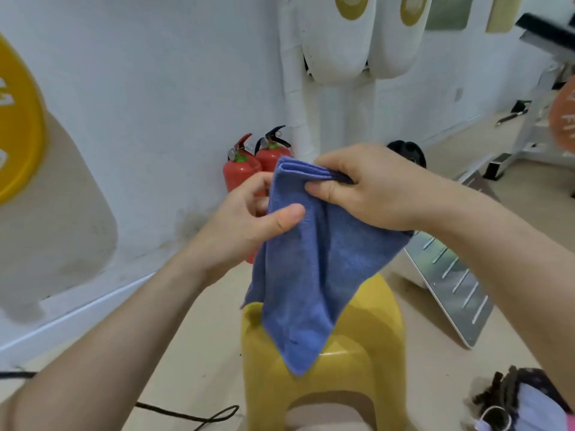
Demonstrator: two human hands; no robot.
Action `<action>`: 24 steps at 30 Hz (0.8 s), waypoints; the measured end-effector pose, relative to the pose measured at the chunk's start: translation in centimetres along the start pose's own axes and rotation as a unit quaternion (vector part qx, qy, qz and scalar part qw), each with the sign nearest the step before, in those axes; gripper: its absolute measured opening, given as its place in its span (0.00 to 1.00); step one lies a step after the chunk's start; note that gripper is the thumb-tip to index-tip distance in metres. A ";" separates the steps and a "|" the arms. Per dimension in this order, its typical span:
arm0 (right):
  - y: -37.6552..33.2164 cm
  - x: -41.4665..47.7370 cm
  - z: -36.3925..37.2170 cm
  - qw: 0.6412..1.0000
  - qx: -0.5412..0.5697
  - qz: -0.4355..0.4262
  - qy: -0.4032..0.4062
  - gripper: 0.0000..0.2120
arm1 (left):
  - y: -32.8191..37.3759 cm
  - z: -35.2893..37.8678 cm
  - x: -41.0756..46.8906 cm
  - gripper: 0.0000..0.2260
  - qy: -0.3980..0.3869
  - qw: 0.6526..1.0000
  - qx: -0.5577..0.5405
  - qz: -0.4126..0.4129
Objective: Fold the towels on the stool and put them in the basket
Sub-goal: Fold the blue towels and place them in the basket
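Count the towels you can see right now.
1: the blue towel, gripped by left hand and right hand over the yellow stool. Pale cloth in the basket, lower right, may be more; cannot tell.

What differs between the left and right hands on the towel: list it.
The right hand grips the towel at its bunched top edge. The left hand pinches its left edge, lower down. The right hand shows its back, with its fingers curled over the fold. The left hand shows its thumb flat on the front, with its fingers behind. Both hold the same towel above the stool.
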State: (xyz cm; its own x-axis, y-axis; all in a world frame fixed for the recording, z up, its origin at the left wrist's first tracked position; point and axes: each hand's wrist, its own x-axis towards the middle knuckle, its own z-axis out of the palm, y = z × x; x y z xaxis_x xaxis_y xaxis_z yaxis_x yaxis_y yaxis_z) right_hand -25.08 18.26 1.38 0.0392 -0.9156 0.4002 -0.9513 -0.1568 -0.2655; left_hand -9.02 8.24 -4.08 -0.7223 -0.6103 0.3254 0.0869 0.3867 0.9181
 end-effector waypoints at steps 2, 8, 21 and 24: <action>-0.6 -0.1 -0.3 0.999 -0.016 -0.021 -0.023 0.14 | -1.6 0.0 -0.5 0.20 -0.056 0.996 0.043 -0.059; -0.5 -0.1 -0.4 0.998 -0.011 -0.022 -0.052 0.15 | -5.2 0.0 -1.0 0.28 -0.175 0.967 0.016 -0.184; 15.4 -6.3 9.3 0.920 0.136 0.350 -0.112 0.17 | -13.7 -3.2 0.6 0.07 0.020 0.941 0.193 -0.276; 18.4 -9.4 13.9 0.904 0.071 0.408 -0.106 0.12 | -17.4 -1.2 0.2 0.14 0.035 0.902 0.391 -0.179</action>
State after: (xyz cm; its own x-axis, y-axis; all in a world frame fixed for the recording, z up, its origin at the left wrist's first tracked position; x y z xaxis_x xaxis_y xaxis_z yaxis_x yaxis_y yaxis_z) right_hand -38.70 18.83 -19.43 -0.5856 -0.7961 -0.1525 -0.6415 0.5702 -0.5131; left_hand -9.84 0.57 -19.75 -0.5597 -0.8251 0.0779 -0.6739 0.5078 0.5367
